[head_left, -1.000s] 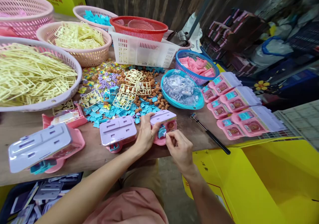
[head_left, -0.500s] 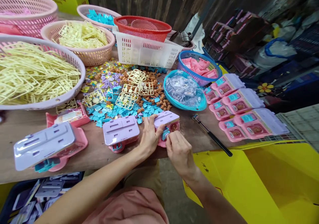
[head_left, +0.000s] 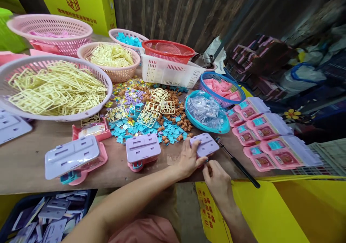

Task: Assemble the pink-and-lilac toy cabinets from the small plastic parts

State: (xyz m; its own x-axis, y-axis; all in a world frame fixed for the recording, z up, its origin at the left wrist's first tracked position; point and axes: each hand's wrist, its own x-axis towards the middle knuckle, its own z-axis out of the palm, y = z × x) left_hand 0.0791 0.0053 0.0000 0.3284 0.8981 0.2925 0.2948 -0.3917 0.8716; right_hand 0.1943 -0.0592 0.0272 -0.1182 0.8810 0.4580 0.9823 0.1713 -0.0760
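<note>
My left hand (head_left: 188,159) grips a small plastic toy case (head_left: 204,144) with a lilac lid, its thumb bent around the near side. Close by its front, my right hand (head_left: 216,176) is closed in a pinch. Whatever lies between those fingertips, if anything, is hidden. To the left stand two similar cases with lilac tops over pink bases, a smaller one (head_left: 143,149) and a larger one (head_left: 72,158); turquoise parts show low at their fronts.
Loose turquoise pieces (head_left: 147,129) and brown figures (head_left: 183,122) lie heaped beyond my hands. A turquoise bowl (head_left: 227,127) holds clear packets. A black-handled tool (head_left: 244,171) and pink-lilac cases (head_left: 288,153) lie right. A lilac basket (head_left: 106,100) of cream frames stands left. A yellow carton (head_left: 259,207) is below.
The view has shifted, so the table appears further right and lower. The case in my left hand has turned, its lid facing up more. My right hand has drawn slightly down from its front.
</note>
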